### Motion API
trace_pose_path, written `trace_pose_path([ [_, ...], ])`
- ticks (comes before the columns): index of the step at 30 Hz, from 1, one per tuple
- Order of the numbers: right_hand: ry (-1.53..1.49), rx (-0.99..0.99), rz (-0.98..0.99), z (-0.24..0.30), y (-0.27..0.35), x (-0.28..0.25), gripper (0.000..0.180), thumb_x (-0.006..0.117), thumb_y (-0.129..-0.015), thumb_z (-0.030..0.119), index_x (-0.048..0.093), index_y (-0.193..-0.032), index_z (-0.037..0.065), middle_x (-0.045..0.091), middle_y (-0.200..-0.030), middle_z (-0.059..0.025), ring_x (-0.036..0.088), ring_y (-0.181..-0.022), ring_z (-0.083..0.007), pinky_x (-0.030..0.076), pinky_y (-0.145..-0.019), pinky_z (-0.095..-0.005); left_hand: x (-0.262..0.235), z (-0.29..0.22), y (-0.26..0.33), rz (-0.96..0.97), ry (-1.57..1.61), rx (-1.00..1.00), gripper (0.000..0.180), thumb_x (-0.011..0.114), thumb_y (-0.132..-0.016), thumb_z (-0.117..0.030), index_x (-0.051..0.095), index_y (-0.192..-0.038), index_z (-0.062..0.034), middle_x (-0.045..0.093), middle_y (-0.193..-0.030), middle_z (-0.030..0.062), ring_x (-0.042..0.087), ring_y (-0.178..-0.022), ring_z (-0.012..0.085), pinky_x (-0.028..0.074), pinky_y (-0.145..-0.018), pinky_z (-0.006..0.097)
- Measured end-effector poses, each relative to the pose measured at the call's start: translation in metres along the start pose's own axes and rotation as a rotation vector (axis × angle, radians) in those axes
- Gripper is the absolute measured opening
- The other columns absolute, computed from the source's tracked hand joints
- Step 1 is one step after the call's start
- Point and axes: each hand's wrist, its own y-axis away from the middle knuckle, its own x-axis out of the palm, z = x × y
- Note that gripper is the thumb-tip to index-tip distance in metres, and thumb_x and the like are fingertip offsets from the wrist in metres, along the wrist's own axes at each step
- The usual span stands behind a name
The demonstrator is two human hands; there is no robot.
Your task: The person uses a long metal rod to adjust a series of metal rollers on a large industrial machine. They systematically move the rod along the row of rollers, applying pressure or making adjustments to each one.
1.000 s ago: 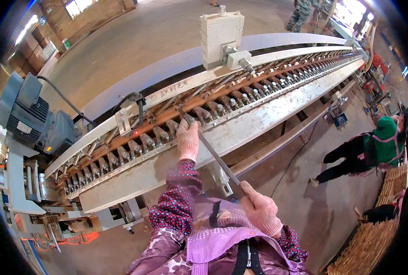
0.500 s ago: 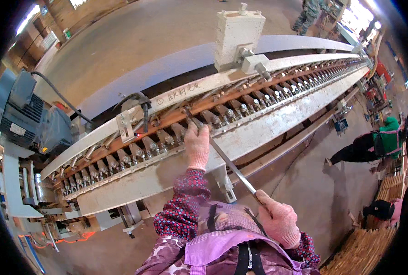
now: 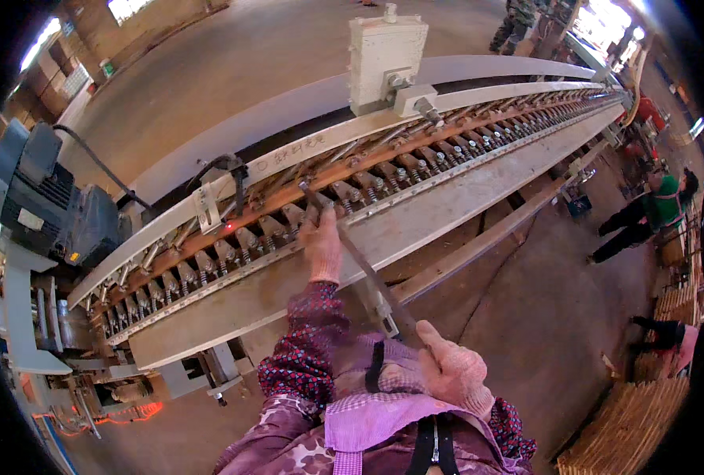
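Observation:
A long metal bar point(image 3: 369, 273) slants from the machine's row of spring-loaded clamps point(image 3: 276, 229) down toward my body. My left hand point(image 3: 322, 247), in a pale pink knit glove, is closed round the bar near its upper end. That end rests at the brown rail point(image 3: 288, 194) behind the clamps, though its exact contact is hard to make out. Lower down, at the near end, my right hand point(image 3: 453, 366) wears a similar glove and is wrapped round the bar; its thumb lies along it.
A grey motor point(image 3: 47, 186) with a black cable stands at the machine's left end. A cream box point(image 3: 383, 59) rises above the back beam point(image 3: 312, 146). At right are a person in green point(image 3: 664, 204), another in pink point(image 3: 679, 348), and stacked wooden strips point(image 3: 629, 427).
The bar and both hands have shifted slightly left in view, with the right hand drawn lower and closer to my body. The view has turned a little, and the person in green appears more upright.

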Motion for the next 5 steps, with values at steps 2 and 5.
trace_pose_path([
  [2,0.027,-0.028,-0.012,0.0005,-0.0015,0.0021,0.051,0.065,-0.087,0.022,0.058,-0.137,0.016,0.067,-0.077,-0.0147,0.066,-0.064,-0.0341,0.051,-0.057,-0.0462,-0.0003,0.0079,-0.0002,-0.015,0.046,-0.001,0.023,0.061,-0.096,-0.016,0.066,-0.113,-0.0010,0.069,-0.098,0.0009,0.060,-0.083,0.0102,0.047,-0.075,0.026],
  [5,0.057,-0.063,-0.025,-0.0041,-0.0035,0.0043,0.052,0.067,-0.086,0.022,0.058,-0.137,0.015,0.067,-0.077,-0.0154,0.066,-0.064,-0.0343,0.051,-0.057,-0.0461,-0.0005,0.0063,-0.0047,-0.014,-0.002,0.025,0.022,0.062,-0.095,-0.013,0.066,-0.113,-0.0011,0.067,-0.099,0.0003,0.060,-0.086,0.0100,0.047,-0.078,0.024],
])
